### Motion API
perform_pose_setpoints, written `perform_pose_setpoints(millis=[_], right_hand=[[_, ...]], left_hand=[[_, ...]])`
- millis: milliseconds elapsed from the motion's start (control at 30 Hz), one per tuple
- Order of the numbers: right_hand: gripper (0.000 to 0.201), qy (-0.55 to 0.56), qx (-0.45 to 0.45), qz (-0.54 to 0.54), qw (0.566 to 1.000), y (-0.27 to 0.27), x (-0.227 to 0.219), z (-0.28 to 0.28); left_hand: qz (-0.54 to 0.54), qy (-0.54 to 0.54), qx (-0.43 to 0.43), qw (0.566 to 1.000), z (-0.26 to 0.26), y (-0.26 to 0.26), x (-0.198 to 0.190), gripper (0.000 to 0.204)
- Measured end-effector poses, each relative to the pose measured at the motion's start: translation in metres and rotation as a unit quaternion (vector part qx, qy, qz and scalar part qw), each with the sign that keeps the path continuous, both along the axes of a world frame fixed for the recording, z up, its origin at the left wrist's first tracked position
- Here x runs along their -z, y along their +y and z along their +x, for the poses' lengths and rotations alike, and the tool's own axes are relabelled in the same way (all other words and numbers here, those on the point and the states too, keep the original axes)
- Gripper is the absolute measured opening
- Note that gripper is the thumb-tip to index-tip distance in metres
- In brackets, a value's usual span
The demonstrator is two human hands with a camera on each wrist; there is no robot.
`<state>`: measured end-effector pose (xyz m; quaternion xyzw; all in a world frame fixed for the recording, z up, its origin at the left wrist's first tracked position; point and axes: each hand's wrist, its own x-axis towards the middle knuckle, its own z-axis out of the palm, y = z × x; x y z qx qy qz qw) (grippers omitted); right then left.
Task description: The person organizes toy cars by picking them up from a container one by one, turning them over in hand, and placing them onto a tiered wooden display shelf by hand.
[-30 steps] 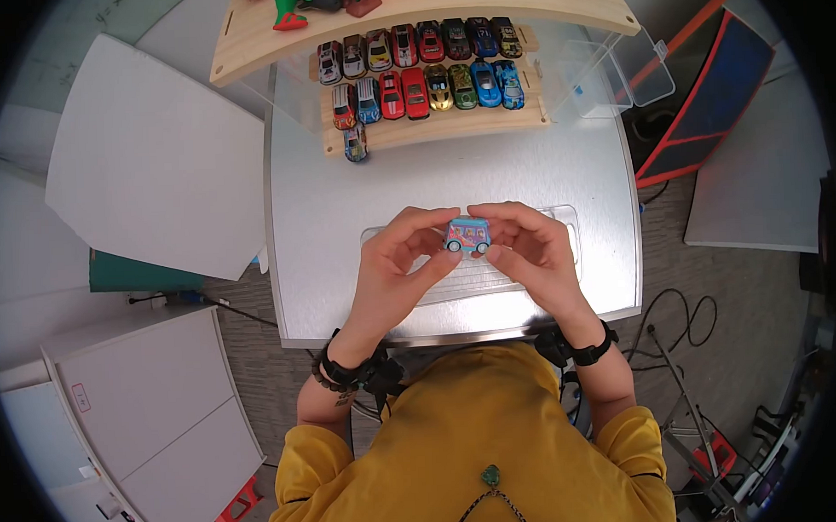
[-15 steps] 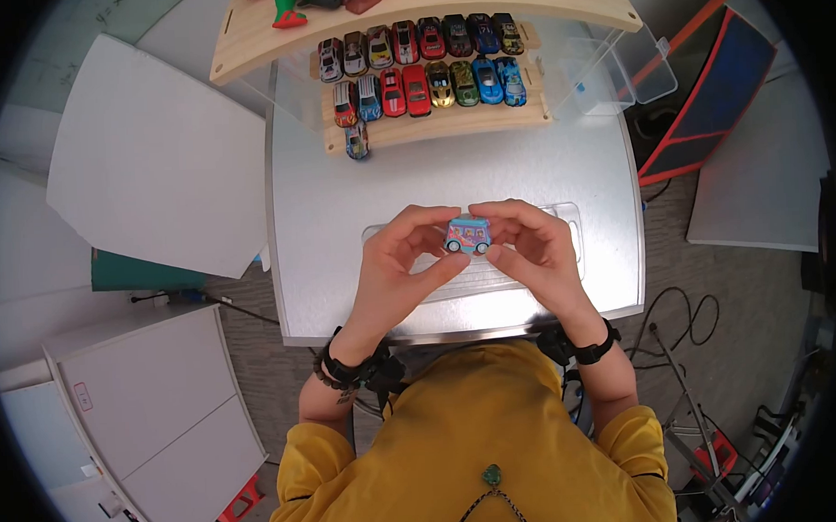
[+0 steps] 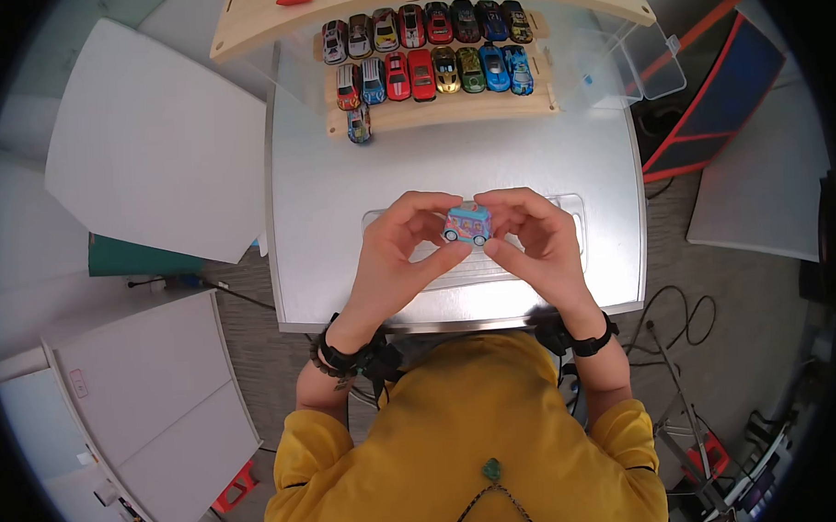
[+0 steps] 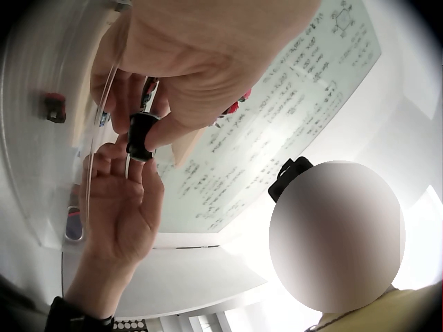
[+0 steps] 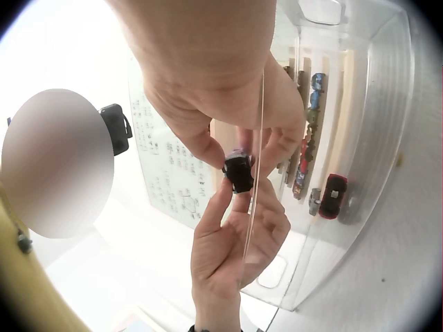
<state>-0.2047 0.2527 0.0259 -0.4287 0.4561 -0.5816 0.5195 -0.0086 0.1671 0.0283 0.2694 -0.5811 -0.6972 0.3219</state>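
A small toy bus (image 3: pixel 467 224), light blue and pink with white-rimmed wheels, is held up between both hands above a clear plastic tray (image 3: pixel 571 205). My left hand (image 3: pixel 395 253) pinches its left end, thumb low and fingers above. From the other end my right hand (image 3: pixel 539 248) grips it the same way. In the head view the patterned side and part of the roof face up. Both wrist views show the bus's black underside (image 4: pixel 140 136) between the fingertips. The hands hide much of the tray.
Behind the tray, toy cars (image 3: pixel 421 75) stand in two rows on a wooden rack (image 3: pixel 431 119), with a single car (image 3: pixel 359 124) in front at left. A wooden shelf (image 3: pixel 427 5) overhangs them. To the right stands a clear bin (image 3: pixel 655 69).
The toy bus has turned and tilted slightly, showing more of its roof. Both hands keep their hold. The rack and shelf appear higher in the head view.
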Motion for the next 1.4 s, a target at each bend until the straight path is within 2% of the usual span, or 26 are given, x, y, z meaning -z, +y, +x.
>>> perform_pose_setpoints(millis=[400,467,667,900,1167,1400], right_hand=[[0.05,0.01,0.005,-0.011,1.0,-0.0009,0.0014,0.0002],[0.05,0.015,0.009,-0.019,1.0,-0.0008,0.0025,-0.0003],[0.054,0.05,0.02,-0.064,0.997,-0.0029,0.0047,0.0],[0.055,0.037,0.024,-0.055,0.998,-0.0016,0.0049,0.0014],[0.056,0.026,0.024,-0.073,0.997,-0.0026,0.0031,0.003],[0.056,0.088,0.037,-0.085,0.992,-0.0037,0.0022,0.0007]], left_hand=[[0.016,0.017,0.013,1.0,0.0015,0.0003,-0.0001,0.044],[0.059,0.052,-0.024,0.997,-0.0012,0.0039,-0.0031,0.045],[0.059,0.048,0.023,0.997,0.0002,0.0013,-0.0022,0.044],[0.025,0.025,0.033,0.999,0.0019,0.0005,-0.0019,0.044],[0.064,0.038,0.014,0.997,0.0019,0.002,0.0007,0.047],[0.054,0.027,0.025,0.998,0.002,0.0025,-0.0034,0.045]])
